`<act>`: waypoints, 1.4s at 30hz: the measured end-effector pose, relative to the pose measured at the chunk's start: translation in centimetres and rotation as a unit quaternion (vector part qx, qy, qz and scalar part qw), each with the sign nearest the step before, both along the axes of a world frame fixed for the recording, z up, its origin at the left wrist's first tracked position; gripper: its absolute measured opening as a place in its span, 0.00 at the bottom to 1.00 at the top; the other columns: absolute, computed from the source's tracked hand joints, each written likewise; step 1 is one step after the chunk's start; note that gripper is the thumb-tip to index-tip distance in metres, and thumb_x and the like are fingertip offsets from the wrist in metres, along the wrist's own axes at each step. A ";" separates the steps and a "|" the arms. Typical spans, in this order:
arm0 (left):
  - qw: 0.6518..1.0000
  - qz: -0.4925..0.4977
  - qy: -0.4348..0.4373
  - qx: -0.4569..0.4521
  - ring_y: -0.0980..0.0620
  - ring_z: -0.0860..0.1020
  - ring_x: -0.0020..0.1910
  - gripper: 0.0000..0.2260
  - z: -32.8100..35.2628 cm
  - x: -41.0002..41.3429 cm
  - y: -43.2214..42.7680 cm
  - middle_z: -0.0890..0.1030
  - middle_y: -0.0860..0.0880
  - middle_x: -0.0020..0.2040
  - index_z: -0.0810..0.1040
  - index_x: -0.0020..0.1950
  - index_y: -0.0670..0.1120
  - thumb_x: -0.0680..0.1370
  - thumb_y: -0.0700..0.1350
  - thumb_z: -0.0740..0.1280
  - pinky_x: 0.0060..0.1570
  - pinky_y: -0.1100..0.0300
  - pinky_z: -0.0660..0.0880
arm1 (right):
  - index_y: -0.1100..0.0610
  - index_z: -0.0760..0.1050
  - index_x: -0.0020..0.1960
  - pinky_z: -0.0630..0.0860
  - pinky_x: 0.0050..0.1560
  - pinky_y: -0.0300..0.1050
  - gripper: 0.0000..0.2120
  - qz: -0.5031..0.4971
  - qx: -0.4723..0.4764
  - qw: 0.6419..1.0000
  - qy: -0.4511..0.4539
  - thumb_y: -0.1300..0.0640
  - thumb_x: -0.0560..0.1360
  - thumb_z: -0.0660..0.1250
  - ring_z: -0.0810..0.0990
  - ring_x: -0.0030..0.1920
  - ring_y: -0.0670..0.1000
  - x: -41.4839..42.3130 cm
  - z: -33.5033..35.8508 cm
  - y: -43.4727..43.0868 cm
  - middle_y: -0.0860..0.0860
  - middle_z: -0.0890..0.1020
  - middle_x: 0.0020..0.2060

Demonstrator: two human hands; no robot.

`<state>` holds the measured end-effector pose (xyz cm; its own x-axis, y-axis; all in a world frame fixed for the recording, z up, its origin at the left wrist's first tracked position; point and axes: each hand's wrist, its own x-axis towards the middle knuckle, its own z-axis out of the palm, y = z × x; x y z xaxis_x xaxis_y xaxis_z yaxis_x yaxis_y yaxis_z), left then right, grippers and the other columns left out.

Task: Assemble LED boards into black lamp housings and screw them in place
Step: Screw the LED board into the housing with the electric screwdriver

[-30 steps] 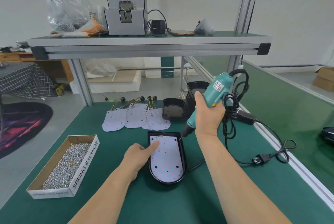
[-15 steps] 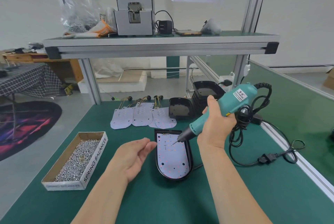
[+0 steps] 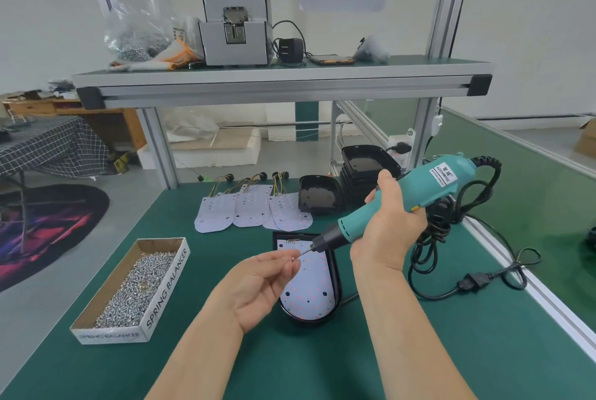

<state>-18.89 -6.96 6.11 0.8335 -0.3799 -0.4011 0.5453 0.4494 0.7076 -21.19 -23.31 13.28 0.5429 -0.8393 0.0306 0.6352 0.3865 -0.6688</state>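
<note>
Nearest the camera, the left hand is raised palm-up. Its thumb and forefinger pinch what looks like a small screw, though it is too small to be sure. Just beyond those fingertips is the bit of the driver; the right hand grips the barrel with all fingers wrapped round it. Below both sets of fingers lies the board, seated in its housing.

The step looks like loading the screw onto the bit. The screw could slip from the pinch or sit crooked on the tip, then drop onto the board or roll away. A tilted driver could cross-thread it or scratch the LEDs.

Left of the left hand is the screw box. Beyond the fingers lie spare boards and empty housings.
</note>
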 end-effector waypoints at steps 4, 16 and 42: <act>1.000 0.000 0.009 -0.010 0.50 0.84 0.34 0.08 0.1 -0.2 -0.6 0.83 0.37 0.39 0.84 0.44 0.30 0.77 0.27 0.64 0.30 0.66 0.79 | 0.54 0.71 0.41 0.73 0.34 0.41 0.11 0.004 0.001 1.000 -0.002 0.62 0.75 0.73 0.73 0.26 0.46 0.0 0.1 -0.1 0.43 0.75 0.25; 1.000 0.001 0.014 -0.022 0.49 0.84 0.33 0.09 0.5 -0.7 -1.1 0.83 0.37 0.38 0.85 0.39 0.31 0.74 0.27 0.65 0.29 0.66 0.79 | 0.54 0.70 0.38 0.73 0.32 0.39 0.13 -0.003 -0.009 1.000 0.001 0.62 0.75 0.73 0.73 0.27 0.46 -0.1 -0.3 -0.1 0.44 0.75 0.25; 0.960 0.091 -0.240 0.115 0.45 0.85 0.45 0.10 -1.3 -3.0 -3.6 0.86 0.39 0.46 0.81 0.57 0.42 0.80 0.31 0.65 0.46 0.65 0.79 | 0.51 0.72 0.43 0.72 0.26 0.35 0.10 0.016 0.147 0.983 0.113 0.55 0.71 0.74 0.75 0.24 0.42 0.6 -3.8 -2.4 0.41 0.75 0.22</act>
